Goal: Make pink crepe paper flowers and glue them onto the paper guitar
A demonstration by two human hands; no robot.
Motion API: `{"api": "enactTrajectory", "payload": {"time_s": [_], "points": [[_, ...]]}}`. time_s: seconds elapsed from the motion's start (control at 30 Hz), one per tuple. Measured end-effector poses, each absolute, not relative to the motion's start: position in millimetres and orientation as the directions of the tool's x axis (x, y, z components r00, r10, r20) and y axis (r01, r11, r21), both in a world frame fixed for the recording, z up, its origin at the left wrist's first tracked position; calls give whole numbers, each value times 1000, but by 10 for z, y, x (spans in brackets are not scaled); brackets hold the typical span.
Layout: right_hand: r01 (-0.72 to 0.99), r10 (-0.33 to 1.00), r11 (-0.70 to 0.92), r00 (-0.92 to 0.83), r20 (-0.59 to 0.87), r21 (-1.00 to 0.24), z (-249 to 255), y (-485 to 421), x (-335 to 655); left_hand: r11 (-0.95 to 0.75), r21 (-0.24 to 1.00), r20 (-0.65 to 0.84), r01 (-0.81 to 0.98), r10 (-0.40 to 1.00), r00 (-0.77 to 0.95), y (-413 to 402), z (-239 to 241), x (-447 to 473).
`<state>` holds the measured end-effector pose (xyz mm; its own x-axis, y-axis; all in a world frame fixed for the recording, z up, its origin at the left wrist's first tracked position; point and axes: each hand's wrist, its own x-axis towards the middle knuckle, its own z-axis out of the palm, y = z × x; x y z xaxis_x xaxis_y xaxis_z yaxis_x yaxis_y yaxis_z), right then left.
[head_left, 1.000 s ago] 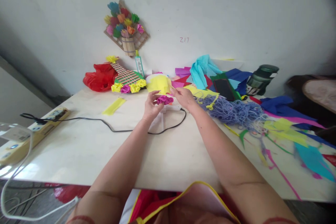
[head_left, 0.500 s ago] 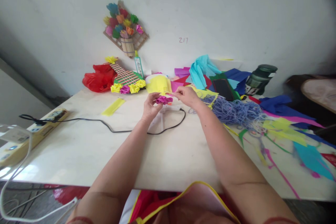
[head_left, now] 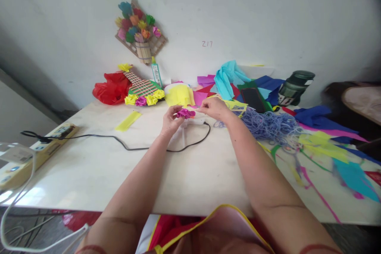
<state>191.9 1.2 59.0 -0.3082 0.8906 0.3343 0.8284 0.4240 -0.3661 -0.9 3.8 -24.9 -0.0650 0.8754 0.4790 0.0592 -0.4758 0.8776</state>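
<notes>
The left hand (head_left: pixel 172 120) is pinching the flower (head_left: pixel 186 114), a magenta paper one, at its left edge between thumb and fingertips. The right hand (head_left: pixel 214 109) is hovering just right of the flower, thumb and forefinger pressing together; whether they are gripping something thin, I cannot tell.

Just below the fingertips, a white tool (head_left: pixel 199 122) is lying with its cord (head_left: pixel 205 137) curling nearer the wrists. Right of the right fingers, the yarn (head_left: pixel 268 127) is spreading in a tangle; beyond the left fingers, yellow paper (head_left: pixel 178 95) is resting. A yellow strip (head_left: pixel 127 122) is lying well left of them.

For good handling, the left fingers should be pinching lightly, since firm squeezing would probably be flattening the folds. The right fingertips should be working close to the flower and clear of the yarn, whose loops could be snagging.
</notes>
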Motion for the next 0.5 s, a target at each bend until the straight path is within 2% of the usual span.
{"api": "enactTrajectory", "payload": {"time_s": [0.5], "points": [[821, 883, 440, -323, 340, -363, 542, 50, 1920, -471, 880, 473, 66, 881, -15, 48, -271, -10]]}}
